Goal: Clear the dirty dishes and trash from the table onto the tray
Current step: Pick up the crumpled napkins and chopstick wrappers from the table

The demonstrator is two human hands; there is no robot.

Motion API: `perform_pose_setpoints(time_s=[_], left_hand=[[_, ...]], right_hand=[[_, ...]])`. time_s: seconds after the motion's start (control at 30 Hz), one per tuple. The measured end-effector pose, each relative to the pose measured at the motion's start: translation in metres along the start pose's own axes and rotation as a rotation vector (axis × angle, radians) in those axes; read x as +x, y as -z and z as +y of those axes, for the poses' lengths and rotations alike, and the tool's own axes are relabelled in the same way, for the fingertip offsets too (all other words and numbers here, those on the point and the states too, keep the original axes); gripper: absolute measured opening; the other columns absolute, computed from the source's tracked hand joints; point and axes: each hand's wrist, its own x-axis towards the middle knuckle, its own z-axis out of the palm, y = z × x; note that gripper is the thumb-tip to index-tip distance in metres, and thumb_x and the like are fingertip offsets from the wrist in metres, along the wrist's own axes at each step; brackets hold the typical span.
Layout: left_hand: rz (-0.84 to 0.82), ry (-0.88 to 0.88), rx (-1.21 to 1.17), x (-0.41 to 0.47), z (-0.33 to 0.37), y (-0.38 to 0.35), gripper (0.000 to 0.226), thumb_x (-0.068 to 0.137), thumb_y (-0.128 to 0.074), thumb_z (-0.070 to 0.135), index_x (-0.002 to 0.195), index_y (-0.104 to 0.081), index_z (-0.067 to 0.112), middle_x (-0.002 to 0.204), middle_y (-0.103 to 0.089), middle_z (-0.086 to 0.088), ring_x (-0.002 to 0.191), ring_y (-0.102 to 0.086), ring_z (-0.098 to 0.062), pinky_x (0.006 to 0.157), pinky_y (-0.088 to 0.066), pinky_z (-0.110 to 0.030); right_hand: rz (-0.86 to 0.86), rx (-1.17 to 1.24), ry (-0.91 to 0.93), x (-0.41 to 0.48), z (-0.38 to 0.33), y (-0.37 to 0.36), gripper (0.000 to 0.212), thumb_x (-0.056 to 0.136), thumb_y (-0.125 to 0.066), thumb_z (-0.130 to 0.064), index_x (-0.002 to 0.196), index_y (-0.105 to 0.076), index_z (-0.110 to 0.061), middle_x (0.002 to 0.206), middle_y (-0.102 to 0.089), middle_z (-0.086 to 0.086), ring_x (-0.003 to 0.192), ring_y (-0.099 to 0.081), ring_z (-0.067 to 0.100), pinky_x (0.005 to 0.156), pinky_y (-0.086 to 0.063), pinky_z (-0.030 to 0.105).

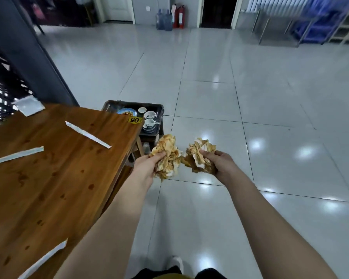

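My left hand (149,164) grips a crumpled, brown-stained napkin wad (168,156). A second stained wad (199,158) is held in my right hand (220,162). Both hands hover over the floor, just right of the wooden table (48,178) and short of the dark tray (159,109). The tray stands on a low stand past the table's far corner and holds a blue plate (126,112), a small cup (141,110) and two white bowls with spoons (150,118). On the table lie three white paper wrappers (89,134) and a white packet (29,105).
A yellow "05" sticker (135,120) marks the table's corner. Glossy tiled floor (250,97) stretches ahead and right. A dark partition (18,57) rises at the left. Water bottles (163,20) and fire extinguishers (179,17) stand by the far wall; metal racks (310,23) at back right.
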Motion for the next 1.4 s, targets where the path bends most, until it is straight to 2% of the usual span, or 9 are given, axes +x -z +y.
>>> perform_pose_setpoints(time_s=[0.13,0.37,0.57,0.73,0.93,1.07,1.13,1.27,1.4], left_hand=[[0.003,0.014,-0.007,0.027,0.015,-0.012,0.031,0.078,-0.075,0.003,0.106,-0.066,-0.008,0.098,-0.071,-0.02,0.091,-0.069,-0.031,0.088,-0.055,-0.043],[0.003,0.009,-0.021,0.075,0.036,-0.041,0.03,0.078,-0.075,0.004,0.105,-0.067,-0.007,0.097,-0.072,-0.019,0.088,-0.07,-0.03,0.08,-0.056,-0.038],[0.056,0.008,-0.088,0.115,0.055,-0.075,0.026,0.08,-0.072,0.0,0.104,-0.065,-0.008,0.099,-0.071,-0.021,0.091,-0.069,-0.032,0.089,-0.054,-0.045],[0.163,0.059,-0.065,0.157,0.074,-0.108,0.035,0.075,-0.079,0.01,0.103,-0.066,-0.007,0.097,-0.072,-0.019,0.091,-0.07,-0.034,0.091,-0.054,-0.05],[0.282,0.06,-0.11,0.2,0.097,-0.162,0.02,0.077,-0.078,0.009,0.09,-0.066,0.0,0.092,-0.071,-0.014,0.084,-0.069,-0.029,0.084,-0.056,-0.043],[0.357,0.062,-0.112,0.225,0.105,-0.176,0.021,0.075,-0.08,0.011,0.088,-0.069,0.001,0.093,-0.072,-0.017,0.09,-0.069,-0.034,0.09,-0.053,-0.053],[0.38,0.068,-0.136,0.232,0.109,-0.18,0.027,0.075,-0.08,0.01,0.096,-0.068,-0.002,0.093,-0.072,-0.017,0.088,-0.07,-0.033,0.086,-0.055,-0.05],[0.396,0.067,-0.205,0.246,0.119,-0.183,0.023,0.081,-0.074,0.005,0.098,-0.064,-0.006,0.094,-0.07,-0.017,0.079,-0.069,-0.028,0.054,-0.059,-0.033],[0.411,0.064,-0.202,0.263,0.132,-0.177,0.024,0.082,-0.073,0.006,0.102,-0.064,-0.006,0.092,-0.071,-0.015,0.075,-0.07,-0.023,0.055,-0.056,-0.029]], right_hand=[[0.016,-0.011,-0.007,0.026,-0.018,-0.002,0.02,0.081,-0.074,-0.009,0.099,-0.066,-0.001,0.097,-0.072,0.014,0.09,-0.07,0.028,0.081,-0.057,0.039],[0.005,-0.005,-0.024,0.085,-0.048,-0.005,0.019,0.082,-0.072,-0.005,0.098,-0.065,0.001,0.098,-0.071,0.017,0.091,-0.069,0.032,0.084,-0.056,0.044],[-0.048,-0.026,-0.047,0.151,-0.082,-0.004,0.02,0.081,-0.073,-0.005,0.099,-0.065,0.002,0.093,-0.072,0.016,0.082,-0.069,0.029,0.074,-0.059,0.039],[-0.107,-0.059,-0.08,0.212,-0.124,0.002,0.027,0.08,-0.073,-0.003,0.104,-0.064,0.005,0.095,-0.071,0.019,0.08,-0.069,0.031,0.068,-0.059,0.038],[-0.176,-0.086,-0.127,0.286,-0.175,0.007,0.013,0.081,-0.071,0.0,0.092,-0.064,0.002,0.07,-0.072,0.011,0.058,-0.07,0.022,0.048,-0.056,0.031],[-0.212,-0.107,-0.146,0.326,-0.193,0.009,0.018,0.08,-0.073,-0.003,0.095,-0.064,0.0,0.083,-0.072,0.014,0.067,-0.07,0.024,0.059,-0.06,0.035],[-0.231,-0.114,-0.153,0.341,-0.198,0.006,0.016,0.08,-0.073,-0.003,0.094,-0.064,-0.001,0.085,-0.071,0.014,0.067,-0.069,0.023,0.063,-0.06,0.035],[-0.255,-0.124,-0.165,0.367,-0.205,-0.008,0.018,0.079,-0.074,-0.004,0.094,-0.063,0.0,0.079,-0.072,0.013,0.064,-0.07,0.023,0.062,-0.06,0.038],[-0.287,-0.127,-0.18,0.389,-0.207,-0.03,0.016,0.08,-0.073,-0.004,0.092,-0.064,0.0,0.07,-0.072,0.01,0.06,-0.07,0.022,0.061,-0.06,0.038]])
